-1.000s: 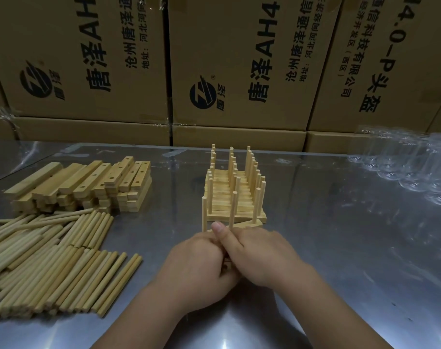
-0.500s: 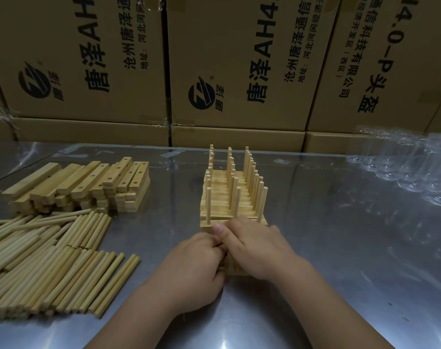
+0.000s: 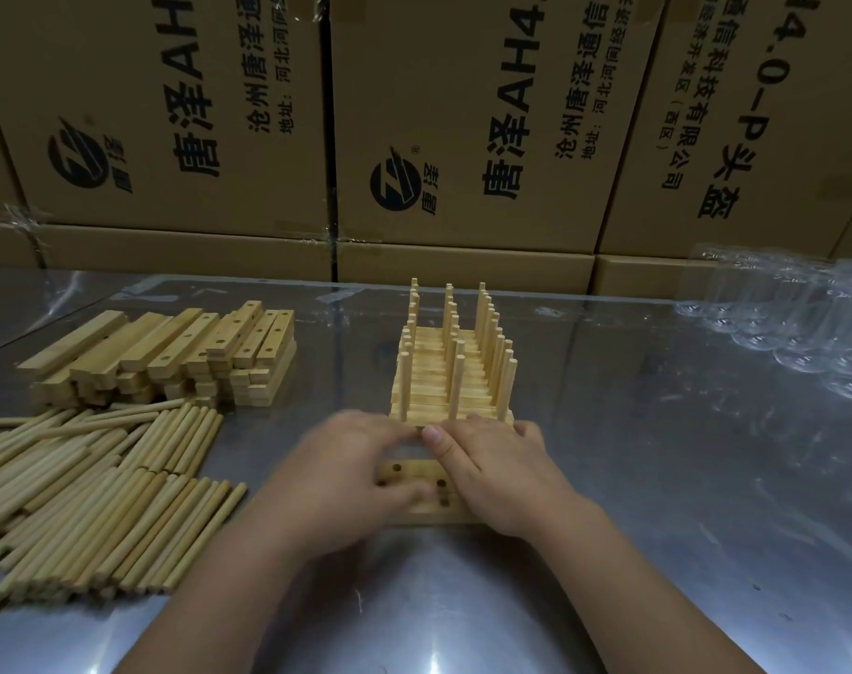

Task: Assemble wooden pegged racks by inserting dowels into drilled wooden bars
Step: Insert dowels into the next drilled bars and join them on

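Drilled bars (image 3: pixel 414 471), unpegged, are being steadied on the surface (image 3: pixel 657 503) under L grip (image 3: pixel 346 474) & R grip (image 3: pixel 496 474). Clenched or flat can't be told. Next, prob.: dowel pile (image 3: pixel 88 493) being reached for, a peg aligned w/ a hole. Finished racks (image 3: pixel 450 377) are standing just beyond.

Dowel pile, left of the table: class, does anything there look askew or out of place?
Yes. At the far edge of the pile of pale round wooden dowels, a few loose dowels lie crosswise over the rest, which run parallel; one sticks out leftward.
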